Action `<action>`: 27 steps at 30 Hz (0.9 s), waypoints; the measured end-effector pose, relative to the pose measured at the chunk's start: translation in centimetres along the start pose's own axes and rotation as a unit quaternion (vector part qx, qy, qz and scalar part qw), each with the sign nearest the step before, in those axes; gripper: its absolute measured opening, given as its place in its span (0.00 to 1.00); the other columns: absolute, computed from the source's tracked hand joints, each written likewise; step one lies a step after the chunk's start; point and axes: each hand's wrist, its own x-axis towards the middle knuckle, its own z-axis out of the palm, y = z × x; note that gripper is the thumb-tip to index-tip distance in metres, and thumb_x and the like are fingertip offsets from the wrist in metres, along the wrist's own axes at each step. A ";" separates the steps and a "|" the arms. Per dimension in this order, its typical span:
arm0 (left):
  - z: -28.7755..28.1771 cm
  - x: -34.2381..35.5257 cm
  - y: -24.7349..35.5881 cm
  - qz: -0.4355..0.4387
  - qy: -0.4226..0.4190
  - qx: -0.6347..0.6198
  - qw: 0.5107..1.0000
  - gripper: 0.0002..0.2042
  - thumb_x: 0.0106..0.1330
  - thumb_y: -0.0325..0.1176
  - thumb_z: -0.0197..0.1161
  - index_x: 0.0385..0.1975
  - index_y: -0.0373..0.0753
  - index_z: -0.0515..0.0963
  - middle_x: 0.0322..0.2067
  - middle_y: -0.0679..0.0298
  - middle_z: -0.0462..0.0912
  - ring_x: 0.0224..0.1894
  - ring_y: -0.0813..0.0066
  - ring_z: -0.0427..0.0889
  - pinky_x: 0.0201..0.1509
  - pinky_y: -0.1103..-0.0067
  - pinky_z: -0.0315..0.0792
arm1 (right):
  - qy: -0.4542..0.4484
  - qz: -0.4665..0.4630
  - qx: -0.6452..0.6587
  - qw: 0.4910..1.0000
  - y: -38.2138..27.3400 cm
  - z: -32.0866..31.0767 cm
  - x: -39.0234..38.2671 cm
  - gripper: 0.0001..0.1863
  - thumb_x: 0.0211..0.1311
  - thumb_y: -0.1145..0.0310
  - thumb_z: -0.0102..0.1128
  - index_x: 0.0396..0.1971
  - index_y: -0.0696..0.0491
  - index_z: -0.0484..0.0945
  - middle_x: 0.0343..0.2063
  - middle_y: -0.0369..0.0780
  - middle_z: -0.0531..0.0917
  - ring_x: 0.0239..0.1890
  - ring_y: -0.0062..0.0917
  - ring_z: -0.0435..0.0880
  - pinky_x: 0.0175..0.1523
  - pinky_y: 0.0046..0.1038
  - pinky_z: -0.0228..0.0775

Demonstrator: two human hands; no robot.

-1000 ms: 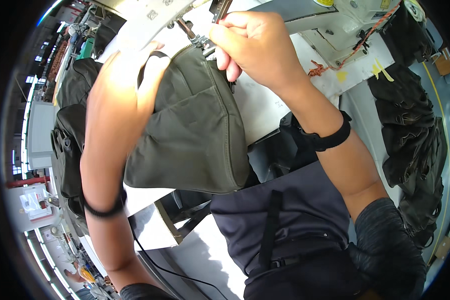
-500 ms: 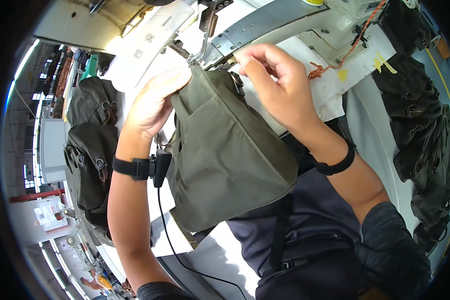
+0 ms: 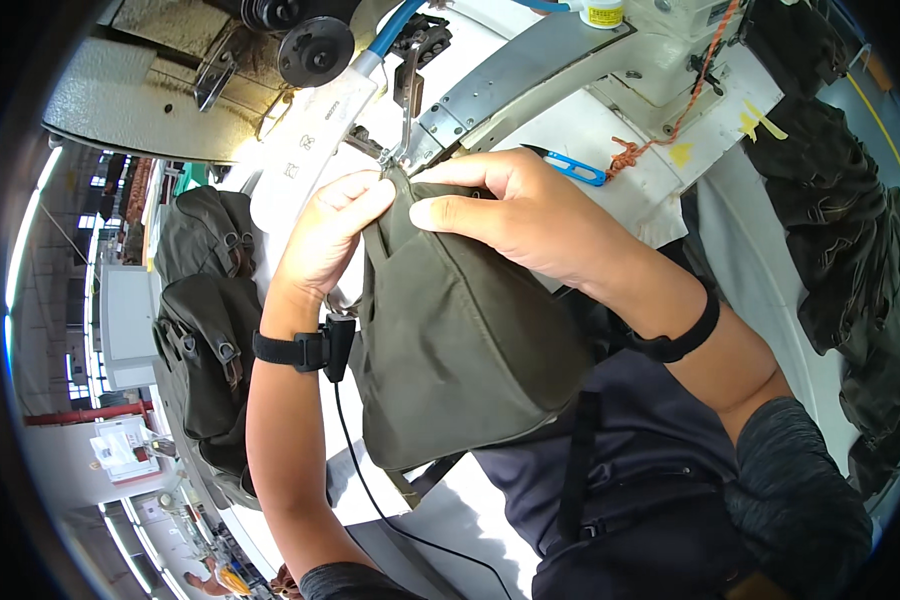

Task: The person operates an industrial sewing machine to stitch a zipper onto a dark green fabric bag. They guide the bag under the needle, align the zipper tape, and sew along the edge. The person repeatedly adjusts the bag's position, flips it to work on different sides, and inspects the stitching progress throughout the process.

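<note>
head, bag (image 3: 460, 350), btwn l hand (image 3: 332, 228)/r hand (image 3: 530, 215)

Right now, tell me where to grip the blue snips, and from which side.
Probably best to take the blue snips by their rounded handle end, coming in from the right: the slim dark tip points left, close to the right hand, while the handle end faces away, beside the orange cord.

Olive seamed bag (image 3: 440, 340) is tilted; one end pinched.

A yellow-labelled bottle (image 3: 602, 13) stands beyond a knotted orange cord (image 3: 625, 154).
</note>
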 end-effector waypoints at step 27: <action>0.6 0.0 1.0 0.050 0.061 0.054 0.995 0.08 0.75 0.30 0.68 0.50 0.36 0.86 0.43 0.71 0.89 0.45 0.85 0.83 0.57 0.81 0.74 | 0.007 0.071 0.114 0.991 -1.0 -0.2 0.8 0.15 0.67 0.71 0.66 0.48 0.64 0.87 0.38 0.37 0.90 0.37 0.17 0.85 0.46 0.22 0.76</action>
